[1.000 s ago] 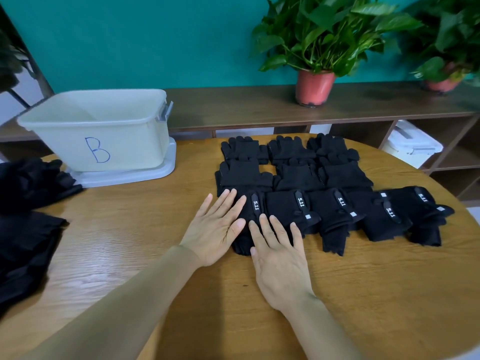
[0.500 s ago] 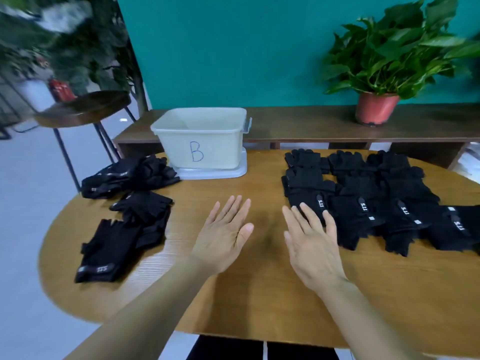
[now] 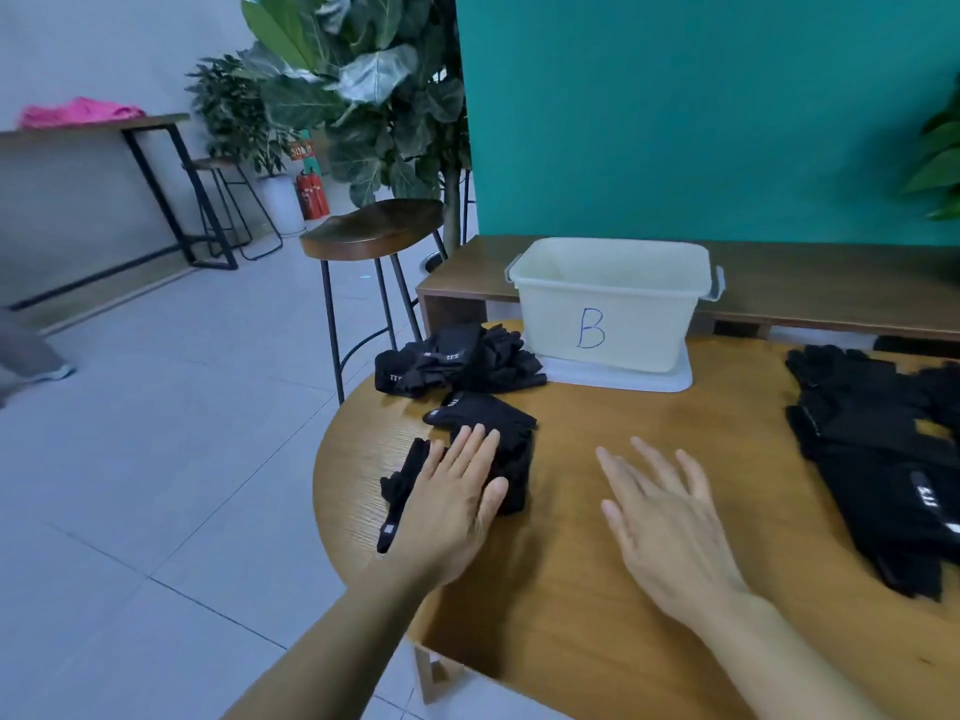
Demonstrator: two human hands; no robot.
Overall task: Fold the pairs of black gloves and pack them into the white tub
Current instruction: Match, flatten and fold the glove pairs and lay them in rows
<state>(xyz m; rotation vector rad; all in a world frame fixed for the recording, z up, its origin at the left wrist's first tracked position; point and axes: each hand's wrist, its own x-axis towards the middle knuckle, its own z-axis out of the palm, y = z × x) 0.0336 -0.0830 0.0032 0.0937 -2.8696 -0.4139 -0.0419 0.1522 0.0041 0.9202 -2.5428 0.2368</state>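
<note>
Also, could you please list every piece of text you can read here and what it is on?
"B", handwritten in blue, on the front of the white tub.
White cuff print on the left glove pile: upside down and blurred, unreadable.
White cuff print on the right glove rows: blurred, unreadable.
Red sign behind the floor plants: too small to read.

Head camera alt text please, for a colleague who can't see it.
The left hand reaches flat over loose black gloves at the table's left edge; the right hand hovers open beside it. The white tub marked B stands behind, laid-out gloves to its right.
</note>
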